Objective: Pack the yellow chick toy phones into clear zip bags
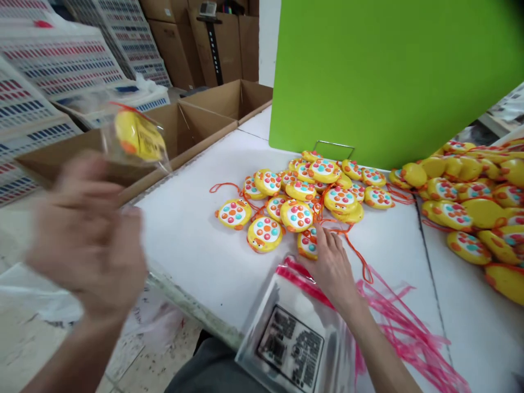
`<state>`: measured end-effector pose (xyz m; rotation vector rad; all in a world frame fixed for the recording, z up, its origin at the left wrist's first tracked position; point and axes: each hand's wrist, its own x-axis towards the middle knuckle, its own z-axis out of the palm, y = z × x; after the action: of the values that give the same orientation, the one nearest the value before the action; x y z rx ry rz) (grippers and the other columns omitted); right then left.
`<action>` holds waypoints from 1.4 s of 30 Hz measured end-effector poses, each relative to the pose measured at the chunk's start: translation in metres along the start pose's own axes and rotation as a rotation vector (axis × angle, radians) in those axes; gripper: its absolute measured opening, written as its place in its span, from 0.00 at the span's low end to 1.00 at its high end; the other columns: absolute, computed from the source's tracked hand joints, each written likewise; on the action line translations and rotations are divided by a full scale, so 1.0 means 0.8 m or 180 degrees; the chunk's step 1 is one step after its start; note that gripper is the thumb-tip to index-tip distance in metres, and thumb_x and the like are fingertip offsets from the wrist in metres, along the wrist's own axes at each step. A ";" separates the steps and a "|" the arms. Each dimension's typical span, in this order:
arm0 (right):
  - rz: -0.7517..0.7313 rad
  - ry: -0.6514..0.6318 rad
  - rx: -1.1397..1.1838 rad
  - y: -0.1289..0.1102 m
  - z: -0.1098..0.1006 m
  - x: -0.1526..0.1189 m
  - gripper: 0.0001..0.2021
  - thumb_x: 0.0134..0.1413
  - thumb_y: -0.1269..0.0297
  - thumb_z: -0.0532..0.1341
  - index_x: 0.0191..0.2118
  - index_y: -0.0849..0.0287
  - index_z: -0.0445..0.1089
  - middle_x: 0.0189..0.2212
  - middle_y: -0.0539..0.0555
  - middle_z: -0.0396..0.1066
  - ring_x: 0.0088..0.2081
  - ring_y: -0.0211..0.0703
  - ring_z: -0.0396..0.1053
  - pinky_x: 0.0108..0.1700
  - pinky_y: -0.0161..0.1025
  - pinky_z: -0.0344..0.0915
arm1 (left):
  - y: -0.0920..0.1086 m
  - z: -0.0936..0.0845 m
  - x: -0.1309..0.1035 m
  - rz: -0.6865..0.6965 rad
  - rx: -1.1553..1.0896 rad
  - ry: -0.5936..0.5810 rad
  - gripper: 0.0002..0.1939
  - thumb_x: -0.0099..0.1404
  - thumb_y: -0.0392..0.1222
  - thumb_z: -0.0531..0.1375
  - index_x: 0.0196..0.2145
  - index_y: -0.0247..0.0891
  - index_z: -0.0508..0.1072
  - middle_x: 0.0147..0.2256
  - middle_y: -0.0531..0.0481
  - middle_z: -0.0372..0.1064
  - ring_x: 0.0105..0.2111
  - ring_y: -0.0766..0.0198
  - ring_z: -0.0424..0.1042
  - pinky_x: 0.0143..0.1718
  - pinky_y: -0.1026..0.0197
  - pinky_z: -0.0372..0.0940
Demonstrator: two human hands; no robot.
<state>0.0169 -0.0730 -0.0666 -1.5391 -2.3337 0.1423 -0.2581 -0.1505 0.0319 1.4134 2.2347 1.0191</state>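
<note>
My left hand (90,234) is raised at the left and smeared by motion. Just above its fingers, over the cardboard boxes, is a yellow toy in a clear bag (141,136); whether the hand touches it I cannot make out. My right hand (331,262) reaches over the white table, thumb and fingers closed at the edge of a yellow duck-faced toy (308,242) with coloured dots. Right behind that toy lies a loose pile of similar toys (301,188) with orange cords. Under my right wrist is a stack of clear bags (292,338) with pink top strips and black print.
Open cardboard boxes (204,136) stand along the table's left edge. A green board (368,76) rises behind the pile. More yellow toys (478,213) are heaped at the right, near torn pink strips (409,327). White crates (69,60) are stacked at the back left.
</note>
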 end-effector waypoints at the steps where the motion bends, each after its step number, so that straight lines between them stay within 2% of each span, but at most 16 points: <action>1: 0.0047 -0.0031 -0.0155 -0.003 0.002 0.005 0.35 0.49 0.60 0.61 0.60 0.67 0.50 0.54 0.68 0.58 0.55 0.62 0.54 0.49 0.55 0.61 | 0.003 0.014 -0.016 0.0296 -0.0026 -0.0099 0.14 0.65 0.34 0.45 0.37 0.31 0.70 0.39 0.51 0.72 0.49 0.69 0.64 0.50 0.68 0.61; 3: 0.0078 -0.0115 -0.0327 -0.004 0.001 0.008 0.34 0.47 0.66 0.60 0.60 0.65 0.50 0.54 0.67 0.58 0.54 0.63 0.55 0.47 0.55 0.62 | 0.009 0.057 -0.058 0.1239 -0.0164 -0.0564 0.09 0.63 0.36 0.53 0.39 0.36 0.71 0.45 0.48 0.70 0.51 0.63 0.64 0.54 0.61 0.59; 5: 0.0040 -0.0211 -0.0282 0.005 -0.005 0.003 0.33 0.43 0.72 0.57 0.59 0.62 0.51 0.54 0.65 0.59 0.54 0.59 0.56 0.49 0.53 0.62 | 0.017 0.106 -0.097 0.1989 -0.0186 -0.1424 0.05 0.62 0.36 0.55 0.36 0.39 0.71 0.47 0.46 0.69 0.51 0.58 0.63 0.56 0.57 0.57; 7: 0.0037 -0.0260 -0.0064 0.021 -0.014 -0.009 0.34 0.41 0.73 0.56 0.59 0.61 0.51 0.54 0.62 0.60 0.55 0.56 0.56 0.52 0.50 0.60 | 0.025 0.146 -0.122 0.2176 -0.0008 -0.1971 0.05 0.63 0.37 0.55 0.34 0.37 0.70 0.45 0.45 0.68 0.49 0.56 0.63 0.55 0.55 0.57; 11: 0.0494 -0.0151 0.0378 0.057 -0.031 -0.037 0.32 0.42 0.71 0.55 0.58 0.60 0.52 0.51 0.60 0.62 0.51 0.51 0.63 0.49 0.45 0.63 | 0.032 0.184 -0.134 0.2437 0.0535 -0.2080 0.12 0.64 0.36 0.53 0.45 0.34 0.66 0.43 0.42 0.66 0.45 0.55 0.63 0.48 0.52 0.60; 14: 0.0978 -0.0067 0.0570 0.071 -0.042 -0.045 0.25 0.45 0.68 0.54 0.53 0.58 0.57 0.44 0.56 0.68 0.41 0.48 0.68 0.43 0.43 0.66 | 0.026 0.193 -0.133 0.2655 0.0661 -0.1952 0.15 0.64 0.35 0.51 0.49 0.34 0.63 0.42 0.42 0.65 0.43 0.55 0.63 0.45 0.53 0.60; 18: 0.1132 0.0261 0.1072 0.060 -0.067 -0.047 0.20 0.51 0.59 0.54 0.50 0.58 0.60 0.43 0.57 0.67 0.39 0.47 0.67 0.37 0.40 0.66 | 0.021 0.199 -0.131 0.2640 0.0736 -0.1973 0.06 0.64 0.36 0.52 0.37 0.35 0.67 0.37 0.45 0.65 0.39 0.57 0.62 0.42 0.54 0.59; 21: 0.1209 0.0264 0.1252 0.040 -0.091 -0.058 0.20 0.54 0.54 0.54 0.51 0.56 0.60 0.45 0.55 0.68 0.39 0.45 0.68 0.33 0.35 0.66 | 0.022 0.201 -0.131 0.2623 0.0704 -0.1944 0.03 0.64 0.37 0.54 0.34 0.36 0.66 0.37 0.46 0.64 0.39 0.57 0.61 0.42 0.53 0.58; 25: 0.1516 0.0315 0.1551 0.022 -0.108 -0.088 0.25 0.52 0.49 0.56 0.53 0.55 0.62 0.46 0.54 0.69 0.39 0.46 0.69 0.36 0.36 0.67 | 0.023 0.196 -0.133 0.2340 0.0461 -0.1915 0.03 0.64 0.35 0.52 0.36 0.36 0.64 0.38 0.48 0.65 0.39 0.57 0.61 0.46 0.50 0.56; 27: 0.1876 0.0121 0.2143 0.021 -0.105 -0.105 0.26 0.53 0.47 0.55 0.55 0.55 0.61 0.47 0.55 0.69 0.36 0.46 0.70 0.33 0.37 0.68 | 0.020 0.192 -0.134 0.2056 0.0187 -0.2000 0.05 0.63 0.34 0.53 0.38 0.37 0.63 0.38 0.48 0.65 0.40 0.57 0.61 0.46 0.51 0.57; 31: 0.2665 -0.0624 0.3188 0.025 -0.093 -0.138 0.29 0.53 0.47 0.55 0.57 0.56 0.59 0.47 0.57 0.69 0.32 0.45 0.70 0.31 0.39 0.70 | 0.008 0.186 -0.136 0.1444 -0.0483 -0.2035 0.17 0.58 0.29 0.56 0.45 0.37 0.61 0.43 0.47 0.64 0.45 0.58 0.61 0.46 0.57 0.59; 34: 0.3055 -0.1054 0.3814 0.026 -0.089 -0.160 0.30 0.50 0.50 0.60 0.58 0.55 0.57 0.48 0.56 0.67 0.34 0.45 0.71 0.36 0.41 0.70 | 0.005 0.185 -0.134 0.1472 -0.0707 -0.1936 0.25 0.59 0.27 0.54 0.53 0.38 0.56 0.48 0.46 0.63 0.48 0.59 0.59 0.51 0.57 0.56; 36: 0.3178 -0.1330 0.4221 0.025 -0.089 -0.171 0.30 0.49 0.52 0.63 0.57 0.54 0.58 0.47 0.56 0.67 0.36 0.46 0.71 0.38 0.42 0.70 | 0.008 0.186 -0.131 0.1736 -0.0646 -0.2001 0.19 0.61 0.29 0.53 0.50 0.37 0.61 0.46 0.45 0.66 0.47 0.57 0.60 0.50 0.55 0.56; 38: 0.3267 -0.1596 0.4533 0.022 -0.087 -0.178 0.27 0.48 0.53 0.64 0.54 0.55 0.62 0.44 0.56 0.69 0.35 0.45 0.71 0.37 0.42 0.69 | 0.013 0.187 -0.127 0.1977 -0.0552 -0.2105 0.08 0.63 0.33 0.52 0.39 0.36 0.67 0.38 0.46 0.68 0.42 0.57 0.63 0.45 0.55 0.57; 40: 0.3351 -0.1678 0.4699 0.020 -0.085 -0.180 0.24 0.48 0.53 0.64 0.50 0.57 0.66 0.41 0.56 0.71 0.33 0.45 0.71 0.36 0.42 0.69 | 0.015 0.188 -0.125 0.2052 -0.0542 -0.2143 0.06 0.65 0.36 0.51 0.32 0.35 0.67 0.33 0.47 0.68 0.37 0.58 0.63 0.41 0.57 0.58; 42: 0.3422 -0.1624 0.4681 0.018 -0.083 -0.181 0.25 0.47 0.53 0.65 0.50 0.57 0.66 0.39 0.55 0.72 0.31 0.43 0.71 0.36 0.41 0.69 | 0.014 0.188 -0.125 0.1929 -0.0630 -0.2097 0.06 0.65 0.39 0.52 0.34 0.35 0.67 0.34 0.47 0.68 0.37 0.59 0.63 0.40 0.58 0.58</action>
<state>0.1031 -0.2050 -0.0411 -1.5811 -0.6481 2.0385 -0.1153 -0.1749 -0.0763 2.0111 1.2352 0.7361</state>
